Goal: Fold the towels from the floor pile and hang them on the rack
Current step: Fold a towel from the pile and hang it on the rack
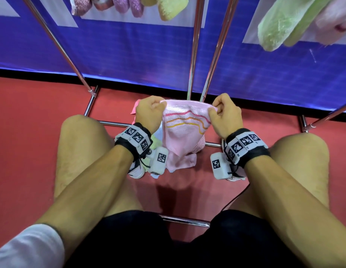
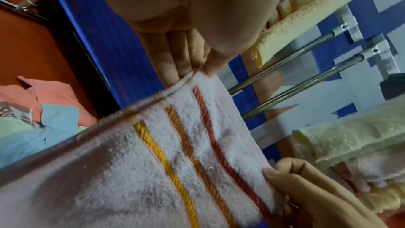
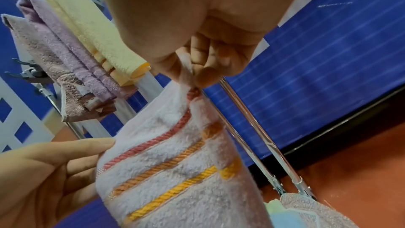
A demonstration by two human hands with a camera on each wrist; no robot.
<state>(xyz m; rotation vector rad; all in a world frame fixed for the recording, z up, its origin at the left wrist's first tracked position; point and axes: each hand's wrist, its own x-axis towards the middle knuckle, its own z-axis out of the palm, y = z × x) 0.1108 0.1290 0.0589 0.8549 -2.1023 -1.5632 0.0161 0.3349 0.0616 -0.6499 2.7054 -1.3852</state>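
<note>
Head view: a red floor [image 1: 33,117] ran up to a blue panel wall [image 1: 129,55], in front of which stood the chrome rack [image 1: 195,45], its upper rails cut off by the top edge of the frame. Folded towels hung on it, only their lower ends visible: pink and yellow ones [image 1: 129,4] at top centre, green ones [image 1: 288,24] at top right (their full number could not be told). The person's bare knees framed the scene, and the wrist cameras hid part of what lay below the hands.

Between the knees, a pink towel [image 1: 183,132] with three wavy stripes of pink, orange and yellow was held up by its top edge, its lower end drooping onto the floor pile [image 1: 147,111]. The pile was mostly hidden behind the towel and the forearms; only scraps of pink, green and pale blue cloth showed.

The left hand [image 1: 149,113] grasped the towel's upper left corner, fingers curled round the cloth. The right hand [image 1: 225,115] pinched the upper right corner between thumb and curled fingers [image 3: 210,61].

Left wrist view: the stretched top hem [image 2: 153,100] appeared blurred, and the left fingertips [image 2: 175,61] met it at the corner.
</note>
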